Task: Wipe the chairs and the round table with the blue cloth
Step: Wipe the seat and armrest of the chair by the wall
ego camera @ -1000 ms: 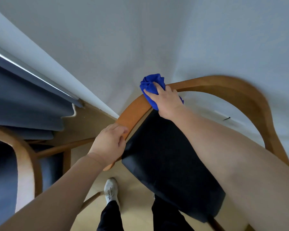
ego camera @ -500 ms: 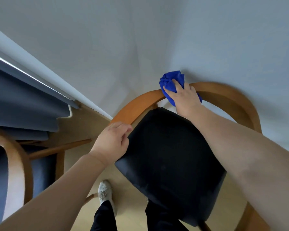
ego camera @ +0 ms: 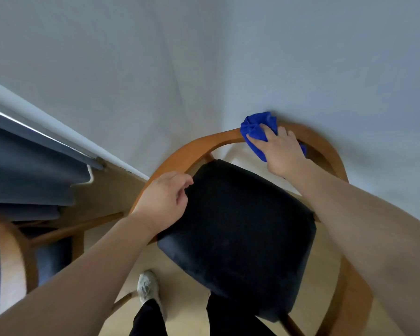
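Pale wall (ego camera: 155,69); right hand (ego camera: 283,154) presses blue cloth (ego camera: 254,129), left hand (ego camera: 160,204) grips chair (ego camera: 184,151).

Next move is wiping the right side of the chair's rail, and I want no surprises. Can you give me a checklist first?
1. Cloth held: right hand presses the blue cloth: ok.
2. Contact: blue cloth sits on the wooden rail: ok.
3. Steadying: left hand rests on the rail's left side beside the seat: ok. Whether it grips firmly: cannot tell.
4. Rail's right side bare: ok.
5. Gap between cloth and wall: cannot tell.
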Tool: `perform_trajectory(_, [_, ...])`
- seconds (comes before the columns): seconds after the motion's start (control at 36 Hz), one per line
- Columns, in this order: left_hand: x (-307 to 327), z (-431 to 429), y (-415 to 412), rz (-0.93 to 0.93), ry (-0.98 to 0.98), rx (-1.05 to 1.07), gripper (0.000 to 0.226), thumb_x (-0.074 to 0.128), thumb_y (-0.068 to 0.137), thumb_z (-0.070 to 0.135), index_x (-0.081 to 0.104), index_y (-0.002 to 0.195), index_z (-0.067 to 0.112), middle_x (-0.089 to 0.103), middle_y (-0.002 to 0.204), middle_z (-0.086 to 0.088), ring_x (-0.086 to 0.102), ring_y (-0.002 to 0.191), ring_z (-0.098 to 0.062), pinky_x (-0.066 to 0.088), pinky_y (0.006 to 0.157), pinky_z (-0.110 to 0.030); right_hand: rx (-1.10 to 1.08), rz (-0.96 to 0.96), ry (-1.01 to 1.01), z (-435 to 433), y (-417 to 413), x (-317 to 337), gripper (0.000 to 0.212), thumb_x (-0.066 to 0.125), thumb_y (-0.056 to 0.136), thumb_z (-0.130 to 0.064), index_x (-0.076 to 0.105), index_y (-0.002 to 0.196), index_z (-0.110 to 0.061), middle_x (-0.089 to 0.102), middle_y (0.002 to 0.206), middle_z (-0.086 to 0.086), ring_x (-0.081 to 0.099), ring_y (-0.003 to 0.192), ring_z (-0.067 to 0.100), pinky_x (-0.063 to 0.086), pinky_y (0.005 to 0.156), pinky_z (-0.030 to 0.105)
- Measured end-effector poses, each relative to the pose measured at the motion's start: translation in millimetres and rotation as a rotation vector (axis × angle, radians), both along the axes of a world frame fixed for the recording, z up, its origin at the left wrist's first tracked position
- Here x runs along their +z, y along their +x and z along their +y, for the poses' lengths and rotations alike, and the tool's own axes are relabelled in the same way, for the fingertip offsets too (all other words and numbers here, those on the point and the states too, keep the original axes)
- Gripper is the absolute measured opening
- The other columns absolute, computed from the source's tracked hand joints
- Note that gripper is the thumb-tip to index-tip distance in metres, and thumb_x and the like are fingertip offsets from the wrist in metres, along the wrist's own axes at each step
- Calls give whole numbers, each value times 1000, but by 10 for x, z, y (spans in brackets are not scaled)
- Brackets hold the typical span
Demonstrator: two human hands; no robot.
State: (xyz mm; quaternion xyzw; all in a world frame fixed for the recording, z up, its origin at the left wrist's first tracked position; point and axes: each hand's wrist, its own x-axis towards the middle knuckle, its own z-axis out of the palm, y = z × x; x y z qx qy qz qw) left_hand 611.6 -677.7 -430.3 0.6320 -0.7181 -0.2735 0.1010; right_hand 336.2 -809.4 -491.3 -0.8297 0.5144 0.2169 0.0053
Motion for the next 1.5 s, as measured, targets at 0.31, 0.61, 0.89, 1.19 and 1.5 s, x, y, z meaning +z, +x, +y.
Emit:
perform_trajectory(0.31, [116, -102, -307, -5, 3, -58, 25, 49, 92, 10, 59, 113, 20, 58, 108, 8, 48, 96, -3, 36, 83, -15, -95, 7, 40, 227, -577, 85, 91, 60, 82, -13, 6, 152, -33, 5, 158, 9, 40, 109, 32, 39, 92, 42])
perform_trajectory(0.61, [122, -159, -579, -36, 26, -140, 24, 50, 94, 14, 57, 114, 24, 53, 104, 15, 46, 96, 1, 31, 80, -7, -159, 0, 36, 501, -1015, -24, 91, 63, 80, -19, 9, 152, -36, 7, 159, 7, 42, 112, 35, 38, 98, 46])
perform_trajectory(0.89, [59, -186, -792, -12, 19, -195, 25, 51, 92, 12, 59, 114, 22, 57, 107, 12, 51, 98, -3, 40, 86, -17, -231, -38, 37, 732, -1359, -84, 84, 61, 82, -26, 14, 152, -32, 8, 159, 8, 36, 121, 36, 38, 90, 44])
perform_trajectory(1.19, [66, -207, -1036, -10, 16, -251, 27, 51, 92, 9, 61, 115, 19, 61, 107, 6, 51, 99, -6, 40, 90, -20, -279, -48, 57, 1023, -1692, -159, 86, 62, 82, -29, 11, 152, -32, 12, 157, 9, 45, 108, 34, 40, 90, 42])
perform_trajectory(1.5, [1, -136, -1293, -8, 66, -339, 28, 52, 91, 10, 59, 117, 20, 59, 110, 7, 52, 102, -7, 44, 94, -25, -629, -227, 104, 1399, -2035, -293, 99, 67, 80, -36, 1, 153, -29, 18, 154, 17, 46, 111, 40, 46, 91, 44])
